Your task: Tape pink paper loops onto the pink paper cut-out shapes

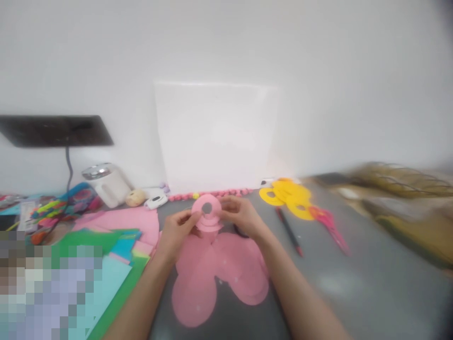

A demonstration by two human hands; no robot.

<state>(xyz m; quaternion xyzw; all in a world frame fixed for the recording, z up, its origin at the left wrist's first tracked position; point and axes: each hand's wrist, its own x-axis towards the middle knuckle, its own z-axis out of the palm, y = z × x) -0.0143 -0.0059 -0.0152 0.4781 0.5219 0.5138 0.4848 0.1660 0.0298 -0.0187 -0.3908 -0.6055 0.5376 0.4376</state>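
A small pink paper ring [215,204] with a round hole in its middle is held up between my two hands; a second pink edge shows just below it. My left hand [179,231] pinches its left side, thumb in front. On the opposite side my right hand [242,215] pinches the ring between thumb and fingers. Under and in front of the hands, a large pink paper flower [194,300] with rounded petals lies on the dark grey table. A dark round thing beneath my right hand is mostly hidden.
Right of the hands lie yellow paper rings [300,193], a black-and-red pen [290,233] and pink scissors [331,226]. Coloured paper sheets [113,278] cover the left side. A white board [215,137] leans on the wall behind a row of pink beads [180,196].
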